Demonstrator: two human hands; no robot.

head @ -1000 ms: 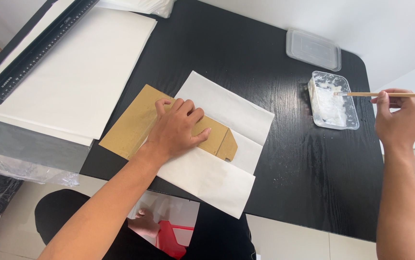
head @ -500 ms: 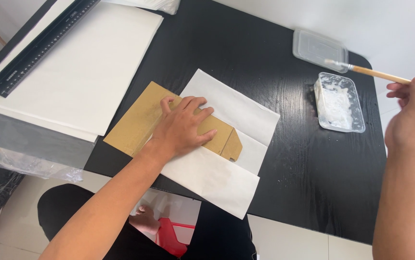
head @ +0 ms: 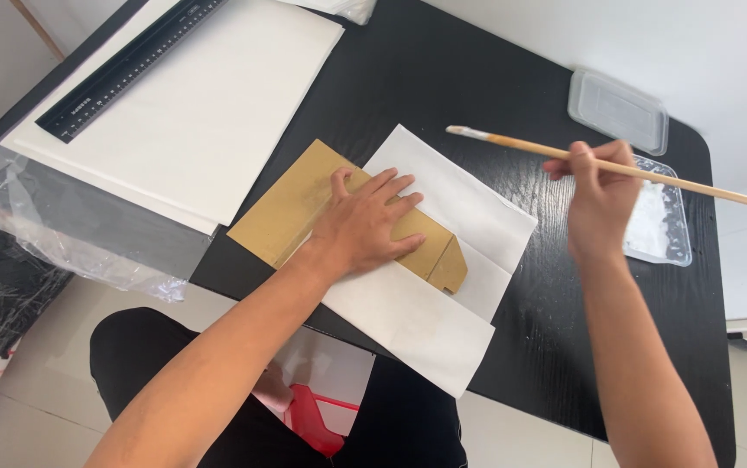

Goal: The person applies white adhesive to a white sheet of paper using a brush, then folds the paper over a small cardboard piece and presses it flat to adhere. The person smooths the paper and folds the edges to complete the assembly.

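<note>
My left hand (head: 367, 224) lies flat, fingers spread, on a folded brown cardboard piece (head: 291, 206) that rests on a white paper sheet (head: 443, 251) on the black table (head: 443, 78). My right hand (head: 600, 198) is raised above the table and grips a long wooden brush (head: 521, 145) near its middle. The brush's white-coated tip points left, hanging over the table beyond the paper's far edge. A clear tray of white paste (head: 661, 227) sits just right of that hand, partly hidden by it.
A clear plastic lid (head: 618, 110) lies at the back right. A large white board (head: 191, 113) with a black ruler (head: 126, 68) on it lies at the left, with crumpled clear plastic wrap (head: 53, 234) at its near edge. My lap and a red object show below the table edge.
My right hand has lifted the brush out of the paste tray and carried it left toward the paper. My left hand has stayed pressed on the cardboard.
</note>
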